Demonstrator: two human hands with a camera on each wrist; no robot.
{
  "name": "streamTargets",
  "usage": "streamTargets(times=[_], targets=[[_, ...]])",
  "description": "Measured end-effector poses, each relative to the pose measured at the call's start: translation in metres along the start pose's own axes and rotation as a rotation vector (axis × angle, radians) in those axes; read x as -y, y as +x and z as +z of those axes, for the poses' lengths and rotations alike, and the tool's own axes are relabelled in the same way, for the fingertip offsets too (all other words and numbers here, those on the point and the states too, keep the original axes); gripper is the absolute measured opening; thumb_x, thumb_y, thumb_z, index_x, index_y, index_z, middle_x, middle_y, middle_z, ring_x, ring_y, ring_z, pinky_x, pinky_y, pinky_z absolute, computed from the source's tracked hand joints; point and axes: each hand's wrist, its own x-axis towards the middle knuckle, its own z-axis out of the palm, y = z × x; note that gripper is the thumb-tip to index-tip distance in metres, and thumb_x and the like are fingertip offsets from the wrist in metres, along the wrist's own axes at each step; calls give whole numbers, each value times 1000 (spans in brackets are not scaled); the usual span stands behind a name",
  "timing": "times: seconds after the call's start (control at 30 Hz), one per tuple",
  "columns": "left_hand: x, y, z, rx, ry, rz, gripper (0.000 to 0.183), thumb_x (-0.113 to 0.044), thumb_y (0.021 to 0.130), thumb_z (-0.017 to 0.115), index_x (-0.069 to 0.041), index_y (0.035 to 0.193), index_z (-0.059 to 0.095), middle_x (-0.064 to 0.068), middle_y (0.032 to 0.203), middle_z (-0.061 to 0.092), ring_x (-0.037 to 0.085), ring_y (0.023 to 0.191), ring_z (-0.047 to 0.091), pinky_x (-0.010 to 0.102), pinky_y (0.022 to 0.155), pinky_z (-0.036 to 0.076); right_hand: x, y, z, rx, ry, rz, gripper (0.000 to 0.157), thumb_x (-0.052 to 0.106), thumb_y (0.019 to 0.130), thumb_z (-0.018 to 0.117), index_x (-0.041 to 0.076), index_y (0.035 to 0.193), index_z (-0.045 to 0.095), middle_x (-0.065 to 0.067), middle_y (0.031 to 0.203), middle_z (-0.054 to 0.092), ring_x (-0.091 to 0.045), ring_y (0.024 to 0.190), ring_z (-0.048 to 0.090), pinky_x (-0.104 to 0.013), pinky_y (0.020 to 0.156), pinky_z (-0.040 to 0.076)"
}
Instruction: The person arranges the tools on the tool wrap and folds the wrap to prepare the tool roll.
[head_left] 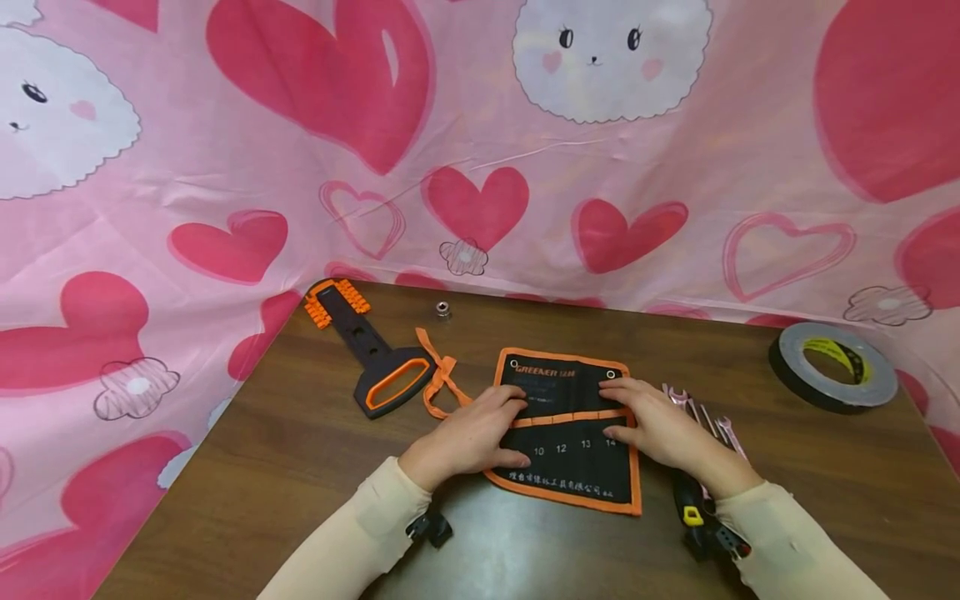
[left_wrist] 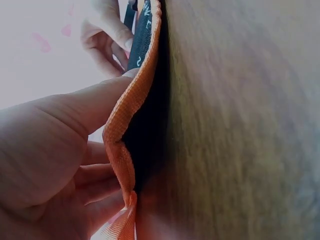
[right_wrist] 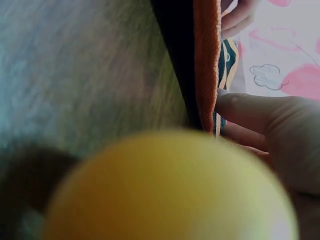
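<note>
A black fabric tool pouch (head_left: 573, 479) with orange edging lies flat on the table, numbers such as 10, 12 and 13 printed along its pockets. On its left side rests my left hand (head_left: 468, 433), thumb and fingers spread over the fabric. My right hand (head_left: 667, 425) touches the right side in the same way, its thumb (right_wrist: 240, 107) against the orange edge in the right wrist view. The left thumb (left_wrist: 100, 100) lies on the pouch's border in the left wrist view. From the pouch's left side trails an orange tie strap (head_left: 442, 371).
Several wrenches (head_left: 727, 433) lie right of my right hand, partly hidden by it. Beside that wrist is a black and yellow handle (head_left: 690, 512). A tape roll (head_left: 873, 387) stands far right. A black-orange handled tool (head_left: 358, 337) and a small metal socket (head_left: 442, 309) lie back left.
</note>
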Motion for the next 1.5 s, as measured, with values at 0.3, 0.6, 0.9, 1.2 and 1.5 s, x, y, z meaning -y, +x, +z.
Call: streamTargets(times=[0.3, 0.6, 0.9, 1.2, 1.5], targets=[[1, 4, -3, 9, -17, -13, 81, -56, 92, 83, -5, 151, 60, 8, 161, 51, 23, 147, 49, 41, 119, 51, 1, -7, 2, -37, -4, -11, 55, 24, 93, 86, -3, 138, 69, -25, 144, 64, -46, 133, 60, -67, 111, 50], [2, 8, -5, 13, -9, 4, 80, -53, 92, 84, -6, 152, 59, 7, 161, 50, 24, 146, 50, 40, 119, 50, 0, -15, 3, -63, -18, -16, 51, 24, 91, 88, 1, 134, 72, -22, 139, 67, -44, 127, 63, -66, 105, 53], [20, 9, 4, -17, -81, 36, 82, -50, 89, 88, -4, 151, 59, 8, 160, 51, 27, 144, 51, 44, 121, 49, 6, -16, 7, -90, -31, -38, 46, 22, 91, 89, 3, 130, 75, -17, 132, 72, -37, 120, 66, -61, 102, 57], [33, 16, 14, -23, -104, 87, 83, -50, 90, 87, -8, 155, 56, 7, 165, 48, 27, 149, 51, 47, 122, 48, 7, -24, 10, -146, -71, -84, 38, 20, 90, 89, 3, 123, 78, -18, 130, 75, -42, 126, 67, -64, 106, 55], [54, 32, 40, -120, -12, 147, 77, -48, 91, 86, -10, 153, 58, 5, 163, 52, 25, 152, 50, 46, 124, 45, 9, -32, 10, -151, -119, -65, 33, 25, 89, 90, 6, 116, 81, -15, 123, 77, -40, 122, 69, -63, 103, 57]])
